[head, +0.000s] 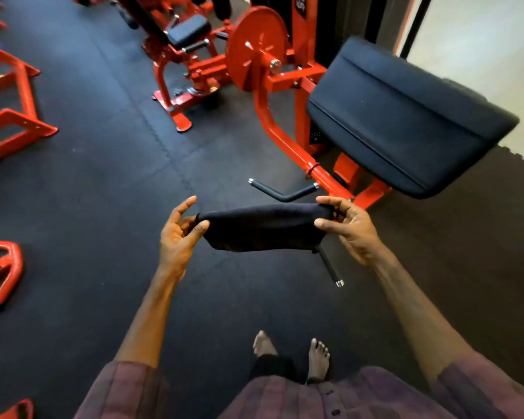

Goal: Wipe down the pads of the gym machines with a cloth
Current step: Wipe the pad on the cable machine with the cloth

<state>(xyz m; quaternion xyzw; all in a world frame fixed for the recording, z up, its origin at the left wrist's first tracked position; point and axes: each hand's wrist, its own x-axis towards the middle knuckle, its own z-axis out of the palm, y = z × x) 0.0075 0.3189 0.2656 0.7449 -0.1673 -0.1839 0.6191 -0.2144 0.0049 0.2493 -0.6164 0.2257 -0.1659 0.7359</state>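
left hand [179, 234], right hand [350, 228], fingers pinching

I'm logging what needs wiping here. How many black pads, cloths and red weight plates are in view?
Black pads: 2, the large pad at right and the small pad farther back
Cloths: 1, the dark cloth stretched between the left hand and the right hand
Red weight plates: 1, the red plate
Total: 4
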